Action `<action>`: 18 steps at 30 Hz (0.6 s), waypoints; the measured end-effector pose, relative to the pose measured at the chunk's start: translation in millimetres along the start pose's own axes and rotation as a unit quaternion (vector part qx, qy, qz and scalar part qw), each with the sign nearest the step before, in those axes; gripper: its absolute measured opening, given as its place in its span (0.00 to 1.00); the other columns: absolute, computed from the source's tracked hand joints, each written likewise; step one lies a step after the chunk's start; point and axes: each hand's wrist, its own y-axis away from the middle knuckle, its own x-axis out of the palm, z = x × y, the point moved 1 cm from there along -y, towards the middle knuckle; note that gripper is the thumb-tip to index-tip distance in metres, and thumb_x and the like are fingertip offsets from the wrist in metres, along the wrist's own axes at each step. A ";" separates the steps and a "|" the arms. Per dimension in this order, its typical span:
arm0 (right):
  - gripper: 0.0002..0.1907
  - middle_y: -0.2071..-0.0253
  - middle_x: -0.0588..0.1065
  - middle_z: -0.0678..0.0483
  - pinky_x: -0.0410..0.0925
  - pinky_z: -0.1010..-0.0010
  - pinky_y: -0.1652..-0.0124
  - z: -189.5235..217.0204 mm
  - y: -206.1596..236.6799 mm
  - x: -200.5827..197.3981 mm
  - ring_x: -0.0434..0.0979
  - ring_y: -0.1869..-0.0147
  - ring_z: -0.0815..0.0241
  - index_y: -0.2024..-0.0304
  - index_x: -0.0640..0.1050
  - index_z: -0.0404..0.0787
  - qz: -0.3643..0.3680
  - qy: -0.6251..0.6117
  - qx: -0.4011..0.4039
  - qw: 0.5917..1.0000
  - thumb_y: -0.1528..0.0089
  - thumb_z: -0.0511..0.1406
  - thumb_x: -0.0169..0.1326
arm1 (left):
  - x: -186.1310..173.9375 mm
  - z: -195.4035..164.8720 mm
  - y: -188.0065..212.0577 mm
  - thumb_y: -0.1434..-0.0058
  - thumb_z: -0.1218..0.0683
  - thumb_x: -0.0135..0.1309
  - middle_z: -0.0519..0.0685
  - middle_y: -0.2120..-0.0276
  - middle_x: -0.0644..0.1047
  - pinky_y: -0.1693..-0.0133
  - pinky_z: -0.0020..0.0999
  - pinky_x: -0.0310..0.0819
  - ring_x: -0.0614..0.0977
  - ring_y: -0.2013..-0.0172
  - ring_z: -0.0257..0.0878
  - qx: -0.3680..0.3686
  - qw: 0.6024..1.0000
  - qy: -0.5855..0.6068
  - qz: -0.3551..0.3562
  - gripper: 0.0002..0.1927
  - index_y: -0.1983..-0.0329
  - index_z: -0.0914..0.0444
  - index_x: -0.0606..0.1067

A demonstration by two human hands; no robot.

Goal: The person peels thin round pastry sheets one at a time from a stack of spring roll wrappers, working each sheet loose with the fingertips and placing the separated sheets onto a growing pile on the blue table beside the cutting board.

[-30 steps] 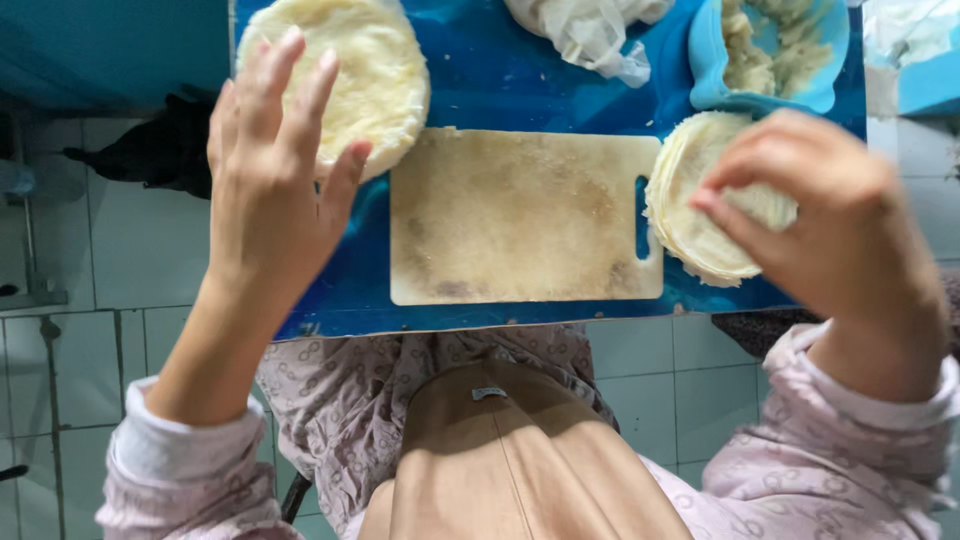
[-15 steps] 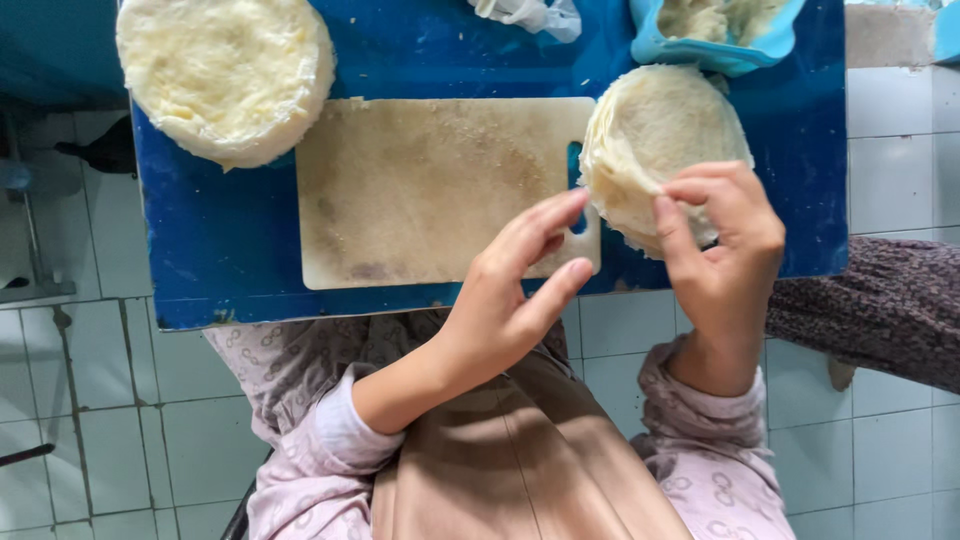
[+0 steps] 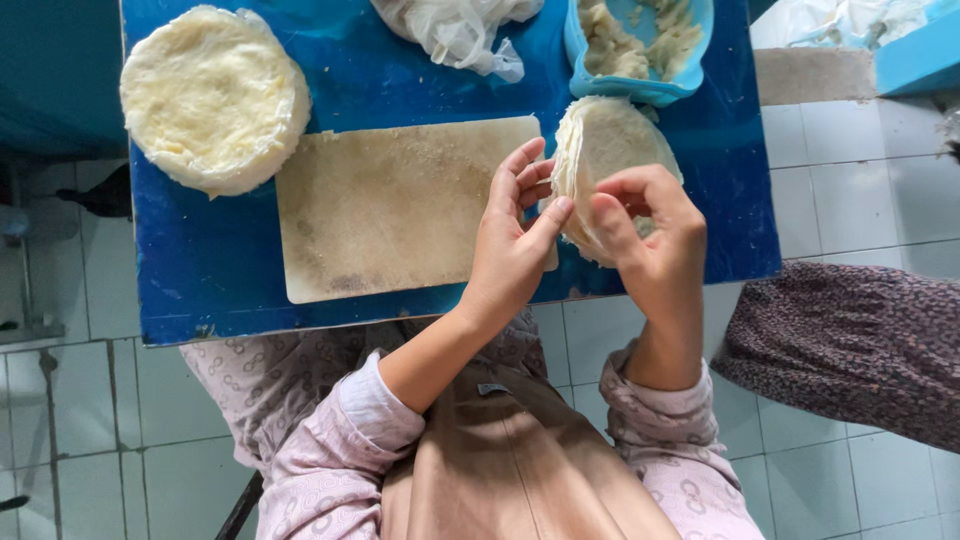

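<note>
While both hands are working at the near right edge of the blue table [image 3: 200, 290], the stack of thin round wrappers [image 3: 610, 150] is sitting just right of the cutting board; its lower half is hidden behind the fingers, so sheet count can't be told. Right hand [image 3: 650, 240] is pinching the edge of the top wrappers between thumb and curled fingers. Left hand [image 3: 515, 235] is touching the stack's left edge, fingers held together and extended, thumb meeting the right thumb. One blue bowl [image 3: 640, 85], cut off by the frame top, is holding pale lumpy filling just behind the stack. One crumpled white plastic bag [image 3: 460, 30] is lying beside it, also cut off. One worn cutting board [image 3: 390, 210] is sitting mid-table, bare except crumbs. A second, thicker round pale stack [image 3: 213, 95] is resting far left. Another person's patterned sleeve [image 3: 850, 340] is entering from the right, hand out of view.
</note>
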 end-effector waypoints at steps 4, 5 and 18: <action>0.13 0.63 0.74 0.56 0.68 0.78 0.64 -6.7 -10.7 7.6 0.73 0.64 0.70 0.58 0.75 0.34 0.011 0.002 0.042 0.999 0.38 0.34 0.65 | 2.7 -0.5 -5.5 0.34 0.63 0.55 0.54 0.42 0.71 0.46 0.33 0.74 0.76 0.48 0.38 -0.004 1.000 0.003 -0.010 0.35 0.25 0.62 0.57; 0.11 0.63 0.75 0.56 0.68 0.79 0.63 -7.2 -11.8 8.4 0.74 0.64 0.70 0.58 0.76 0.35 0.008 -0.007 0.053 0.999 0.37 0.33 0.64 | 1.6 -0.5 -6.4 0.34 0.63 0.54 0.54 0.43 0.71 0.45 0.33 0.74 0.76 0.48 0.38 0.004 1.000 -0.004 -0.004 0.35 0.25 0.62 0.56; 0.07 0.61 0.75 0.54 0.70 0.76 0.61 -7.4 -3.9 16.5 0.75 0.62 0.68 0.56 0.76 0.33 -0.040 0.087 0.014 0.995 0.35 0.26 0.60 | -7.6 -0.3 -4.8 0.33 0.67 0.53 0.52 0.44 0.72 0.45 0.30 0.75 0.75 0.49 0.36 -0.008 0.999 0.044 0.008 0.39 0.22 0.56 0.54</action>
